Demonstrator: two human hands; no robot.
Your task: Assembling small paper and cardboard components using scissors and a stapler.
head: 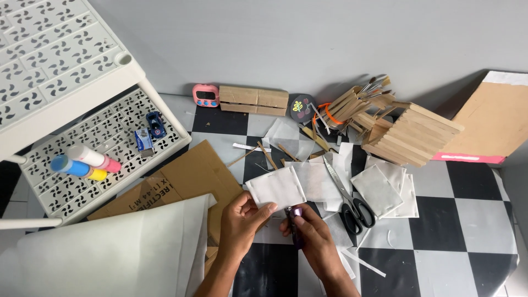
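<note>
- Your right hand (313, 234) hides most of the small purple tool (296, 219) it grips; what kind of tool it is can't be made out.
- Your left hand (245, 220) pinches the lower edge of the white paper square (276, 187), held over the checkered floor (440, 220).
- The scissors (347, 193) lie just right of your hands; cardboard (187, 176) and a large white sheet (110, 247) crowd the left.
- Both forearms are cut off by the bottom frame edge.

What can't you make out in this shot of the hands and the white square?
Head view only:
- Purple tube: mostly hidden inside the right hand, so its kind is unclear.
- White paper square: its lower edge is covered by the left hand.
- Large white sheet: cut off by the bottom edge.
- Pink timer: display too small.
</note>
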